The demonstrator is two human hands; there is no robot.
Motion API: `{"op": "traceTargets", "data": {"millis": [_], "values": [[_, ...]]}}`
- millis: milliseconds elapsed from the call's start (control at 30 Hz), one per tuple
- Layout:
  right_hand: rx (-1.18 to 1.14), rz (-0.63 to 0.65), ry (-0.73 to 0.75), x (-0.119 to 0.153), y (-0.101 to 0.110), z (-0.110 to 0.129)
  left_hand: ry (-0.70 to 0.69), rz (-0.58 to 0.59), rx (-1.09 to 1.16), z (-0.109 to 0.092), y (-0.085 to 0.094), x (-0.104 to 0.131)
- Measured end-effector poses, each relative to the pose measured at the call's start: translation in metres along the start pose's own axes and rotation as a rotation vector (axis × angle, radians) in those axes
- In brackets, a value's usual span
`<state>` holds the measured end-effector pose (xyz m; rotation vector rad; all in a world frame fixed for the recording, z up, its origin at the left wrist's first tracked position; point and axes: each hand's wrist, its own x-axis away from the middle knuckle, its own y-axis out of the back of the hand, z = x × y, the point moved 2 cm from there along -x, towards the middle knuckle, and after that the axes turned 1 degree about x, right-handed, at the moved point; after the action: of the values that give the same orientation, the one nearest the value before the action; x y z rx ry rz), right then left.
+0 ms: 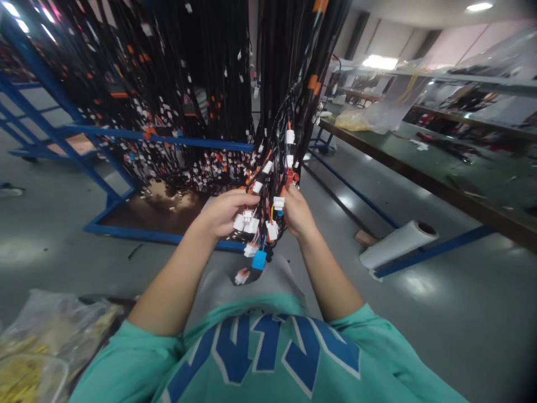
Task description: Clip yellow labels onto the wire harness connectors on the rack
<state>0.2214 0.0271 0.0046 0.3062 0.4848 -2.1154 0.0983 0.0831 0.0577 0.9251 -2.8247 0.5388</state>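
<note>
A hanging bundle of black wiring harnesses (pixel 280 120) ends in white, blue and red connectors in front of my body. My left hand (pixel 230 211) is closed around its left side, thumb lying across the wires by some white connectors (pixel 247 223). On the other side my right hand (pixel 298 211) grips the bundle just below a red connector (pixel 290 177); its fingers are partly hidden behind the wires. A white connector (pixel 278 203) sits between the two hands. Lowest of all dangle a blue connector (pixel 259 259) and a small white one (pixel 241 276).
A blue metal rack (pixel 168 139) carries many more hanging harnesses ahead and to the left. To the right stands a workbench (pixel 423 162) with wires and plastic bags on it. A white film roll (pixel 398 244) leans beneath it. Bags of yellow parts (pixel 25 369) lie at lower left.
</note>
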Motion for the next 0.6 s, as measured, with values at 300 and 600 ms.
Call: {"op": "traceTargets", "data": {"millis": [300, 600], "values": [[-0.103, -0.140, -0.021, 0.025, 0.020, 0.030, 0.084, 0.193, -0.036, 0.000, 0.007, -0.006], [-0.021, -0.027, -0.026, 0.032, 0.015, 0.039, 0.095, 0.135, -0.041, -0.001, 0.001, -0.003]]}}
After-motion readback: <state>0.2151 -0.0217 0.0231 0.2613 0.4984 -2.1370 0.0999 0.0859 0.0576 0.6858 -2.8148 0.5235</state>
